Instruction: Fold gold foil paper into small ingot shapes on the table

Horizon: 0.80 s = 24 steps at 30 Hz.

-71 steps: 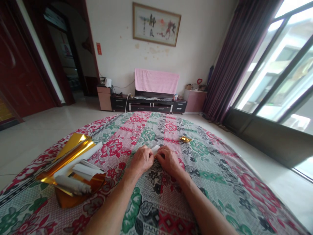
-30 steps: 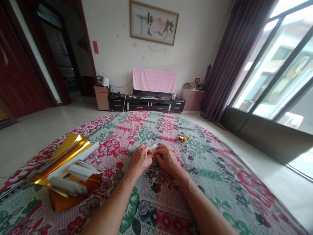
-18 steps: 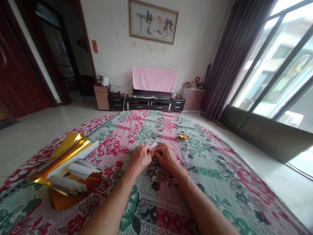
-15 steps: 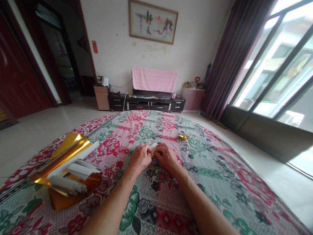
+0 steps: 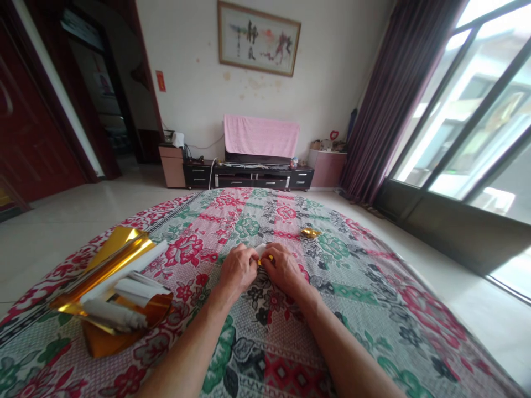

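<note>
My left hand (image 5: 240, 266) and my right hand (image 5: 282, 267) meet over the middle of the flowered cloth. Between them is a small piece of gold and white foil paper (image 5: 261, 250), pinched by the fingertips of both. Most of the piece is hidden by the fingers. Beyond my right hand lies a small folded gold foil piece (image 5: 310, 232). On the left, gold foil sheets (image 5: 120, 243) lie with rolled white-backed papers (image 5: 114, 314), some overlapping.
The patterned cloth (image 5: 232, 337) covers a large rounded surface. Past its far edge stands a low black cabinet (image 5: 236, 181) below a pink cloth (image 5: 261, 134). A purple curtain (image 5: 398, 94) hangs at the right by the window.
More gold now shows between my fingers, and the white part of the held piece looks flatter and wider. Both hands stay in nearly the same place.
</note>
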Motion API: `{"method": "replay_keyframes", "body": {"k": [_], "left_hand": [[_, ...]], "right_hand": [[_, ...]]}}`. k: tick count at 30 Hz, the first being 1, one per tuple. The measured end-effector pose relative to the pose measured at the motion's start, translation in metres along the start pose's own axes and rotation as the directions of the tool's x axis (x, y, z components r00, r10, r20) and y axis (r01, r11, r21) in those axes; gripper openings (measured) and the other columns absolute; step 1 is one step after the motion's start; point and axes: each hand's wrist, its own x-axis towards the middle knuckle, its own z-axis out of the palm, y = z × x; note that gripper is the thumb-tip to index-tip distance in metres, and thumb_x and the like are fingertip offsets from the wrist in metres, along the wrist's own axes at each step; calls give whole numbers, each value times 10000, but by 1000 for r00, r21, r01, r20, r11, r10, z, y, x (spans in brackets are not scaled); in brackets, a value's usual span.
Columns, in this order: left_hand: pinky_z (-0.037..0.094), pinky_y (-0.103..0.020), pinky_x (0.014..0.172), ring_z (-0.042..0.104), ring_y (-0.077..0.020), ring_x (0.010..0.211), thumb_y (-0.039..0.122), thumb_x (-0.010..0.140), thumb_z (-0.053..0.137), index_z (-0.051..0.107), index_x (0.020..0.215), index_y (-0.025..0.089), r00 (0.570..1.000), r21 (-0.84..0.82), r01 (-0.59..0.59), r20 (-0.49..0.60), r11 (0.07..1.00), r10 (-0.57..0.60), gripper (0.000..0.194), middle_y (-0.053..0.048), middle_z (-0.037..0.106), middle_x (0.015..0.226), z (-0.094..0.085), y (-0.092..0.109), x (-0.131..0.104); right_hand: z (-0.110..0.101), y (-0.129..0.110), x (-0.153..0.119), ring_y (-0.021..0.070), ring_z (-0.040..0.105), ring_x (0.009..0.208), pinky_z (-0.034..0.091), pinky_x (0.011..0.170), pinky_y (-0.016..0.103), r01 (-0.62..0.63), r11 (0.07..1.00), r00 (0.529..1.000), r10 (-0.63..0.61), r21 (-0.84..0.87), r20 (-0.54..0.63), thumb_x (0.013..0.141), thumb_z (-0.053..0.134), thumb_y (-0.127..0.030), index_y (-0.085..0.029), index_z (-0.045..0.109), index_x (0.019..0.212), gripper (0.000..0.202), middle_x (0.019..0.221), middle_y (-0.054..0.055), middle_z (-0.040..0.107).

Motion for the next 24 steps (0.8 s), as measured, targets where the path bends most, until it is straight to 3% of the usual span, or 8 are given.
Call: {"method": "replay_keyframes", "body": {"k": [8, 18, 24], "left_hand": [[416, -251, 745, 520, -165, 849, 153, 816, 449, 679, 811, 221, 997, 71, -79, 16, 994, 78, 239, -51, 557, 819, -11, 7, -5], [418, -268, 769, 517, -172, 842, 200, 852, 433, 675, 822, 205, 998, 84, -60, -3, 995, 61, 244, -64, 576, 843, -8, 4, -3], [416, -276, 779, 511, -175, 859, 177, 856, 413, 686, 824, 207, 998, 86, -50, -32, 995, 53, 276, -67, 585, 880, -6, -1, -1]], "right_hand": [[-1, 0, -1, 156, 534, 813, 398, 758, 261, -21, 998, 1000, 19, -55, -23, 781, 479, -72, -188, 649, 735, 211, 843, 52, 587], [-3, -4, -1, 138, 548, 711, 404, 673, 229, -50, 998, 999, 50, -27, 3, 727, 476, -63, -194, 653, 735, 220, 753, 28, 580], [-14, 2, -3, 162, 557, 904, 432, 829, 270, 47, 997, 998, -50, 68, 43, 618, 491, -24, -206, 667, 764, 292, 1006, 38, 593]]}}
